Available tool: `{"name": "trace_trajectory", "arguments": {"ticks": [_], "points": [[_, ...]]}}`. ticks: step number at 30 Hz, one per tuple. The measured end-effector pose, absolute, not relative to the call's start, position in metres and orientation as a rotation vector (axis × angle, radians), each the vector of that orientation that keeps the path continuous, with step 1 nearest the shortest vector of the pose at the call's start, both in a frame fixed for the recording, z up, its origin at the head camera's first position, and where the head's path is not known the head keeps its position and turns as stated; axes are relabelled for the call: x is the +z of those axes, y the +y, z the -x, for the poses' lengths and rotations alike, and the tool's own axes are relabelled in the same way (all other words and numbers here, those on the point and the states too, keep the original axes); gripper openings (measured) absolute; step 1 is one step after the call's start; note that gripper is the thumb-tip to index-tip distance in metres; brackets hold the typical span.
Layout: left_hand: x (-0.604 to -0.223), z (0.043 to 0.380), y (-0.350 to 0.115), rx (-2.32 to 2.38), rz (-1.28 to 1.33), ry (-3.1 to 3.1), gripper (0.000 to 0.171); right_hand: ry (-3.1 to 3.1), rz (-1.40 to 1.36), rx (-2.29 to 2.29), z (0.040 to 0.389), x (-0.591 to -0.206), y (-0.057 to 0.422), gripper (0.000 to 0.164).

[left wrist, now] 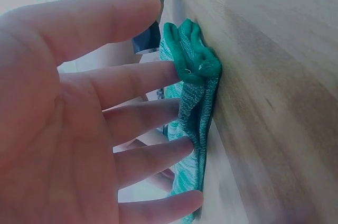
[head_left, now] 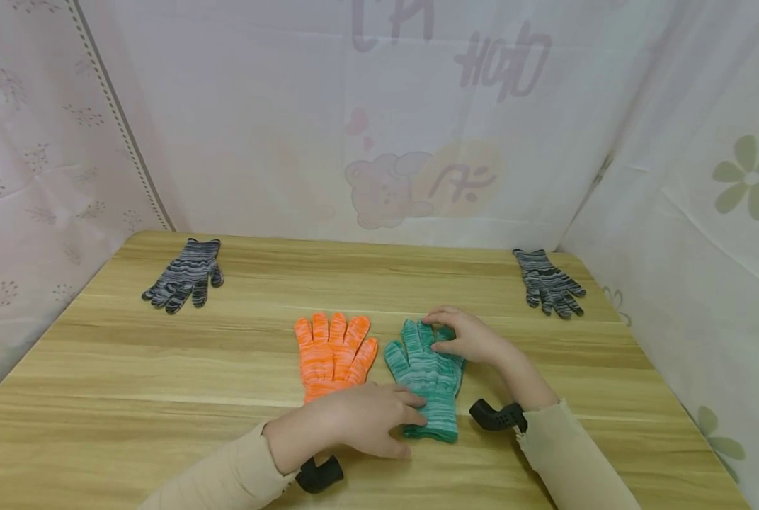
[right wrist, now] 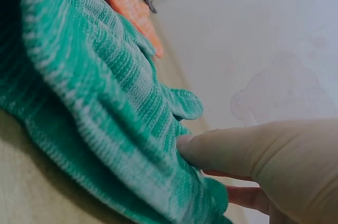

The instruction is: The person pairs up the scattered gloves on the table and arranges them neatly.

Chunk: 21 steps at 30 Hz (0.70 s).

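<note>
Two green-and-white knit gloves appear stacked on the table, fingers away from me; doubled green cuff edges show in the left wrist view. My left hand touches the cuff end with fairly straight, spread fingers, thumb apart. Reaching in from the right, my right hand rests at the gloves' fingers. Its thumb touches the knit in the right wrist view, while the other fingers are partly hidden. Left of the green gloves lies an orange knit glove, its cuff covered by my left hand.
A black-and-grey glove lies at the table's far left, and another grey glove at the far right. Printed curtains enclose the wooden table behind and at both sides. Black curved pieces sit at both wrists.
</note>
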<state>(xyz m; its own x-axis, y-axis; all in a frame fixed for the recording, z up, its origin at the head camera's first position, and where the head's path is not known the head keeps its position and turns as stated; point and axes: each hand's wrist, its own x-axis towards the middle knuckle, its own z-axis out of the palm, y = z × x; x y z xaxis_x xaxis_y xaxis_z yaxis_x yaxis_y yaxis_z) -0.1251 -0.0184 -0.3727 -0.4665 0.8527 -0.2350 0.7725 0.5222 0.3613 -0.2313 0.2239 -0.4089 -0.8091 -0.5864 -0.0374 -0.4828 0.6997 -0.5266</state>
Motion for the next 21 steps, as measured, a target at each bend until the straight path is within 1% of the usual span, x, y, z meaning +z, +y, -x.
{"name": "trace_trajectory", "arguments": {"ticks": [12, 17, 21], "points": [[-0.368, 0.127, -0.02, 0.363, -1.355, 2.351, 0.046, 2.733, 0.919, -0.766, 0.222, -0.39, 0.214, 0.046], [-0.367, 0.132, -0.023, 0.458, -1.378, 2.327, 0.045, 2.729, 0.924, -0.778, 0.22, -0.389, 0.213, 0.045], [-0.367, 0.136, -0.024, 0.511, -1.389, 2.318, 0.042, 2.735, 0.938, -0.783, 0.219, -0.391, 0.214, 0.043]]}}
